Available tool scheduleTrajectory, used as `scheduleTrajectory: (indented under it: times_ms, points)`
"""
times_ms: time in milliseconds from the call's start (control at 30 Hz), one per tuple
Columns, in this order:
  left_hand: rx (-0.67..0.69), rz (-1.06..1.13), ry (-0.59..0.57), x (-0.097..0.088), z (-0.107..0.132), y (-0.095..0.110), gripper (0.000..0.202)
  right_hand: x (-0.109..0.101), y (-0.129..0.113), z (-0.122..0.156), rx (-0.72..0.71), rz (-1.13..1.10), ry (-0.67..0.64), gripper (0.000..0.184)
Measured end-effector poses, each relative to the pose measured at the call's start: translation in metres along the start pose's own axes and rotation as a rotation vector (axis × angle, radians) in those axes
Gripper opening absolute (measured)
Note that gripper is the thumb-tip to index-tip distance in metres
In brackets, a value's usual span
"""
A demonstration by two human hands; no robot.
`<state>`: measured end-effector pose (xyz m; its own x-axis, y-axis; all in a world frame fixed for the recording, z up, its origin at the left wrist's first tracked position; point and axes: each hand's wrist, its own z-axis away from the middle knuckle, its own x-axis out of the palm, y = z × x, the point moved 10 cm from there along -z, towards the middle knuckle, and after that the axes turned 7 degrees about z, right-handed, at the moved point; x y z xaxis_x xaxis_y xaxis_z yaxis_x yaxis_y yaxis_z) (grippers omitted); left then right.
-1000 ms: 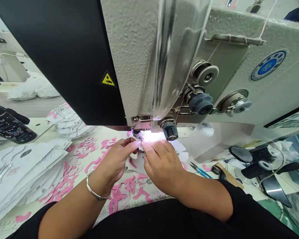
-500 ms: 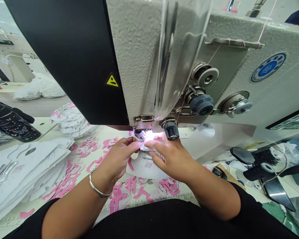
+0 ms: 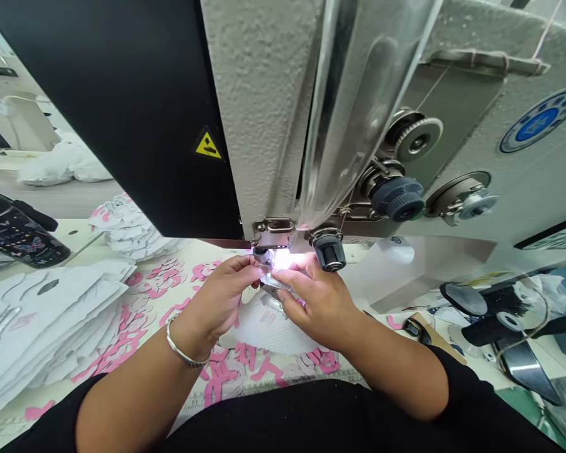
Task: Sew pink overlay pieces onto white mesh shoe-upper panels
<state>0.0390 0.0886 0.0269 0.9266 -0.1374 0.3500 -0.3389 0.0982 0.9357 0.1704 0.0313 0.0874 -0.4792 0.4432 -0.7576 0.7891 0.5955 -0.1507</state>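
A white textured fabric piece (image 3: 268,324) with a pink N-like mark lies under the head of a sewing machine (image 3: 259,113). My left hand (image 3: 224,292) pinches its far edge between thumb and fingers, just left of the lit needle area. My right hand (image 3: 318,296) grips the same edge from the right, thumb forward and fingers curled. Both hands are close together in front of the presser foot (image 3: 263,255). Glare from the machine lamp and my fingers hide the stitching point.
Stacks of white fabric pieces (image 3: 42,333) stand at left, beside a black patterned bottle (image 3: 21,229). Pink scraps (image 3: 221,377) are strewn over the table around the work. Small scissors-like black handles (image 3: 417,330) and a dark thread spool (image 3: 493,327) lie at right.
The fabric has turned a little under my hands, its mark shifting left and downward. My head view has moved closer to the machine. Both hands keep their hold.
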Motion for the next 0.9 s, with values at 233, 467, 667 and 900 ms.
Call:
scheduleTrajectory:
  times_ms: [233, 467, 667, 900]
  points:
    - [-0.030, 0.156, -0.002, -0.004, -0.007, -0.012, 0.009, -0.005, -0.003, 0.009, -0.088, 0.004, 0.315, 0.020]
    - [0.006, 0.205, -0.017, -0.004, -0.005, -0.016, 0.016, -0.005, 0.000, 0.007, -0.115, -0.012, 0.295, 0.016]
    - [0.010, 0.181, -0.032, -0.006, -0.005, -0.018, 0.018, -0.004, 0.003, 0.006, -0.105, -0.012, 0.290, 0.018]
    - [0.046, 0.001, -0.035, -0.006, 0.000, -0.012, 0.024, -0.008, 0.001, 0.007, -0.137, -0.042, 0.324, 0.019]
